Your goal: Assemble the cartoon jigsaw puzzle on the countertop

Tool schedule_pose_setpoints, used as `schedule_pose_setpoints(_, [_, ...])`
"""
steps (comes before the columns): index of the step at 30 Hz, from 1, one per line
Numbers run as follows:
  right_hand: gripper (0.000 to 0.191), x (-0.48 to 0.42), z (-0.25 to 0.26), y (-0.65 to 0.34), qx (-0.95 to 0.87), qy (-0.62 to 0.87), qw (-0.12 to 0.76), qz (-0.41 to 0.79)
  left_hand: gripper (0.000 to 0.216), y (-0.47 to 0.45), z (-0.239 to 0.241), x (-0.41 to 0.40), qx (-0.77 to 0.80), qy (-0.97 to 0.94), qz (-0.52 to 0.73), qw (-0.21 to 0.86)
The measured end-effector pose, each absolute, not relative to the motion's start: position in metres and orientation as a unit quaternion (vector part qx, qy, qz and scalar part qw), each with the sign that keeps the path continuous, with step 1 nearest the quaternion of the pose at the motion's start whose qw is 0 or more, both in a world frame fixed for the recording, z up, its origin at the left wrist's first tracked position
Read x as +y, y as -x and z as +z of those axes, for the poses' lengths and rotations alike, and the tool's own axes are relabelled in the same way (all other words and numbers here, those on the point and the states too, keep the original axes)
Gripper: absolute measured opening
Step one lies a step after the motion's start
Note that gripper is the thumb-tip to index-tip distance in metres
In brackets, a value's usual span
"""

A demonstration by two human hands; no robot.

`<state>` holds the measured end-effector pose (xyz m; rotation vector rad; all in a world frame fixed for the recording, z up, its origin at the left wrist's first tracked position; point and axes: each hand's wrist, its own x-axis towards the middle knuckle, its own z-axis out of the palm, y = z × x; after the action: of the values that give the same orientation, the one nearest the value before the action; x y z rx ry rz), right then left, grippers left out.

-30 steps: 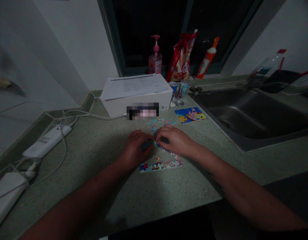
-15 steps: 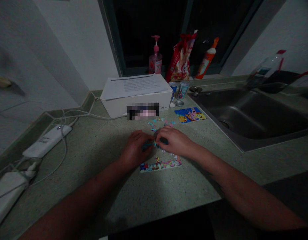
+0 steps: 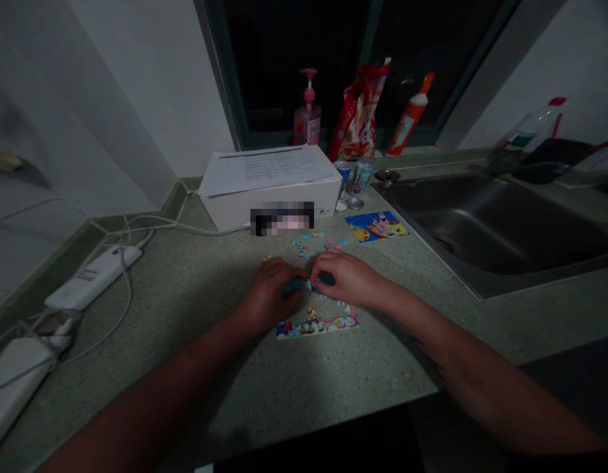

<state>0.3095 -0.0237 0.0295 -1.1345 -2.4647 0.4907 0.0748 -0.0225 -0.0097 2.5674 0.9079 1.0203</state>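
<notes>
My left hand (image 3: 271, 289) and my right hand (image 3: 346, 277) meet over the counter, fingertips almost touching. Both are closed in a pinch around a small, colourful jigsaw puzzle piece (image 3: 308, 284), mostly covered by the fingers. Just below them lies a partly joined jigsaw puzzle (image 3: 317, 325), its bottom strip and right side showing. Several loose puzzle pieces (image 3: 302, 248) are scattered beyond my hands, and a few more lie by my left fingers. A cartoon picture card (image 3: 376, 226) rests flat to the upper right, near the sink.
Behind the pieces stands a white box (image 3: 274, 180) with a printed sheet on top. Cans (image 3: 361, 177) stand beside it. A steel sink (image 3: 454, 269) is at right. White power adapters (image 3: 94, 277) and cables lie at left. A pump bottle (image 3: 307, 121) stands by the window.
My hands have shifted very slightly, staying pinched together over the puzzle. A bit more of the pieces near my left fingers and between my hands shows now.
</notes>
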Motion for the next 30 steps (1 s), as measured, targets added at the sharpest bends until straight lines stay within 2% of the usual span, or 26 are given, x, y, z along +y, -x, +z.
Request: schedule_pose_setpoints(30, [0.006, -0.0225, 0.0297, -0.3114, -0.882, 0.395, 0.206, 0.156, 0.016, -0.0757, -0.0067, -0.0235, 0.301, -0.871, 0.371, 0.113])
